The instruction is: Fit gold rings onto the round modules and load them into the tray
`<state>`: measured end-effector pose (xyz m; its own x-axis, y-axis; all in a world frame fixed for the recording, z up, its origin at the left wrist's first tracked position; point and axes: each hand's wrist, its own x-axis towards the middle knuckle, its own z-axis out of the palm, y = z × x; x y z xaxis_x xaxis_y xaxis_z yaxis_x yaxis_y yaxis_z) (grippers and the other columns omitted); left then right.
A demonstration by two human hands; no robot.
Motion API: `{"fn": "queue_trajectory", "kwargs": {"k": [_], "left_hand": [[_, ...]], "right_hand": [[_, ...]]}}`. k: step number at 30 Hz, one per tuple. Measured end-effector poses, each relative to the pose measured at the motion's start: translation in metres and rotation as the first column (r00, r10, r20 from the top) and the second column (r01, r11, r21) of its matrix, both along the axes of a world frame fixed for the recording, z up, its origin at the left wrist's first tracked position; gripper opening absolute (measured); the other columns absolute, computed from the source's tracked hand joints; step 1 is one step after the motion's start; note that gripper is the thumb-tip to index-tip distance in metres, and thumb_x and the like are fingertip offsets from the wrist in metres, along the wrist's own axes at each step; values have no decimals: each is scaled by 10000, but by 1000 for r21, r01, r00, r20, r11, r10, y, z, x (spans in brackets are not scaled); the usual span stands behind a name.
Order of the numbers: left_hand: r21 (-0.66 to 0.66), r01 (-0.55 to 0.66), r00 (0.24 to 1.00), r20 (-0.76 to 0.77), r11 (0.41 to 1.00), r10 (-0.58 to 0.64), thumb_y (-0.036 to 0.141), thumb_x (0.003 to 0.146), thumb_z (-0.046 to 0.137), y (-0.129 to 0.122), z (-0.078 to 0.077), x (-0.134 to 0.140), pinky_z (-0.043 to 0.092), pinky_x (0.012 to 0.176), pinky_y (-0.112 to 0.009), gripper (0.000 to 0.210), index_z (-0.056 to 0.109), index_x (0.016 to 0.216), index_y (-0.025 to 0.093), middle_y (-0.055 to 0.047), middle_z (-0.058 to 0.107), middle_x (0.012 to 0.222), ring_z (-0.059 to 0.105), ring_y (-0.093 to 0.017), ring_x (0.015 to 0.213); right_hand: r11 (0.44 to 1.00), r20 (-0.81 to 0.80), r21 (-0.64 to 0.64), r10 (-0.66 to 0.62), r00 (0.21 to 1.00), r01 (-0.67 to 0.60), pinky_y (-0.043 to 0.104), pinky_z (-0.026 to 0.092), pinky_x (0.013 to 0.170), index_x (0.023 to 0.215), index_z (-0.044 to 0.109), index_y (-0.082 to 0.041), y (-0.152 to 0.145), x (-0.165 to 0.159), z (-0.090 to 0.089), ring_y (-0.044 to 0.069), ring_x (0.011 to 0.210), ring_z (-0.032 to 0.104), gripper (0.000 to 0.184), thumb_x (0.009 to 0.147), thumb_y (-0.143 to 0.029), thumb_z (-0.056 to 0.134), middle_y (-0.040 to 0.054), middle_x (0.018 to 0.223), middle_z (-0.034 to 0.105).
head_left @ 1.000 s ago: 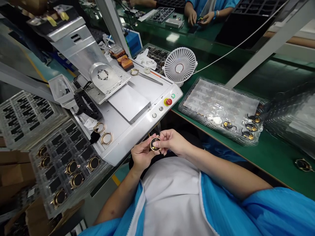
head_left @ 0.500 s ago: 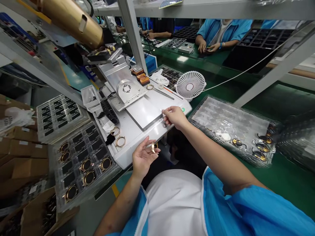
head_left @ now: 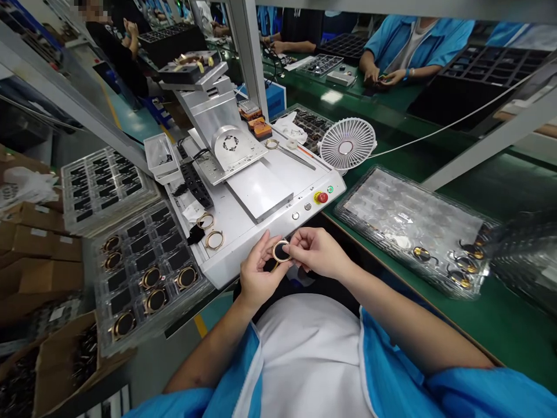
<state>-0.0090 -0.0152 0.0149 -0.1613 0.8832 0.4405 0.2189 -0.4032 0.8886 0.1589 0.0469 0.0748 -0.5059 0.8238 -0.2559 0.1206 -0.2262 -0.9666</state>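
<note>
My left hand is closed around the edge of a round watch case with a gold rim and a dark face. From the other side, the fingers of my right hand are curled, with the thumb pressed on the face of the case. Both hands are just off the front edge of a white machine base. Two gold rings lie on the base's left corner. Whether my right fingers also pinch something small is hidden.
A metal fixture stands on the machine, with a red button at its front. Left is a clear tray holding gold-rimmed cases. A white fan and another tray are right. A co-worker sits across.
My right hand has come away from the machine's front edge and down to the watch case in my left hand. The case has turned so its dark face shows.
</note>
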Motion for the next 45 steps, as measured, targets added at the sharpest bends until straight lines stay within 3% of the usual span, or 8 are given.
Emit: {"fn": "queue_trajectory", "kwargs": {"k": [7,17,26,32,36,39,42,45], "left_hand": [[-4,-30,996,-87,1000,29,162,783,856,-3,1,1,643,979,-389,812,499,1509,242,-145,741,1310,746,-263,1158],[52,-68,987,-139,996,75,181,836,812,-1,6,6,663,933,-361,694,536,1472,226,-134,762,1268,765,-246,1114],[81,-69,985,-150,994,81,176,787,860,-1,6,7,665,929,-371,761,530,1471,223,-133,770,1250,767,-256,1105],[50,-83,984,-157,995,90,206,798,855,1,6,7,667,936,-402,718,550,1448,200,-151,768,1244,768,-271,1102],[44,-17,994,-108,999,22,161,798,848,3,3,13,656,960,-401,734,541,1461,229,-133,762,1259,760,-264,1119],[20,146,984,-106,989,-143,146,798,845,5,-2,20,642,992,-428,801,488,1505,260,-137,721,1329,748,-266,1143],[-31,252,958,-131,967,-254,171,821,825,8,-10,20,608,1047,-479,740,512,1486,259,-149,647,1417,712,-290,1210],[-96,268,952,-126,959,-278,197,859,784,14,-22,16,624,1024,-467,566,606,1394,246,-124,668,1356,731,-277,1159]], "right_hand": [[999,51,45,-25,998,22,153,371,358,713,573,-185,2,0,-1,79,368,520,224,788,-316,739,-24,539,650],[995,-59,-96,10,998,-16,148,338,344,672,579,-171,-1,3,7,65,346,479,330,725,-382,827,-41,479,597],[998,55,-39,-53,997,55,154,357,342,675,564,-186,-2,4,7,76,353,499,215,784,-262,734,-43,492,607],[995,9,-24,-98,995,98,157,366,358,723,561,-192,0,3,-3,76,388,501,256,771,-309,784,-40,541,615],[992,-98,-62,-118,988,112,177,415,390,844,613,-182,-4,7,-14,100,481,535,376,724,-452,845,-22,643,633],[987,-96,-66,-155,983,149,211,419,407,815,606,-192,-13,40,-19,108,465,502,419,746,-553,807,-23,623,602],[885,119,181,-452,884,428,266,455,486,794,624,-215,-37,110,-18,162,540,568,356,786,-538,772,17,665,644],[600,367,551,-798,478,580,362,512,627,778,681,-244,-77,199,-20,262,697,660,264,834,-499,718,86,765,720]]}}
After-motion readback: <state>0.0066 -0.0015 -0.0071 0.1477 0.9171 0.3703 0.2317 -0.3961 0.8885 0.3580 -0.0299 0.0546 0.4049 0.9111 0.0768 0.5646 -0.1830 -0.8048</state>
